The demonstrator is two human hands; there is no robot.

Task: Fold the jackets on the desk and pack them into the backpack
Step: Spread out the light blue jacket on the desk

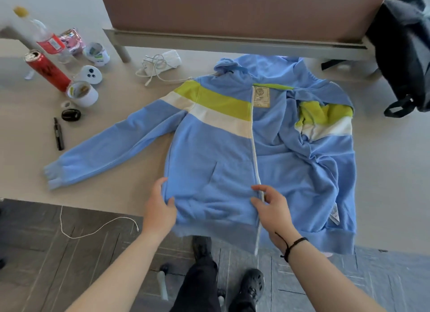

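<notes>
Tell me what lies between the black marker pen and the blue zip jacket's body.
Head view: the jacket's outstretched blue sleeve crosses the beige desk between the black marker pen and the jacket body.

This looks like an office: a pale desk point(116, 190) backed by a brown partition panel point(232, 9) on a grey metal rail, over dark patterned carpet tiles point(46, 237). Desk clutter fits a workplace: a charger with cable point(160, 64), a pen point(58, 135), a can point(47, 71), a bottle point(44, 36).
</notes>
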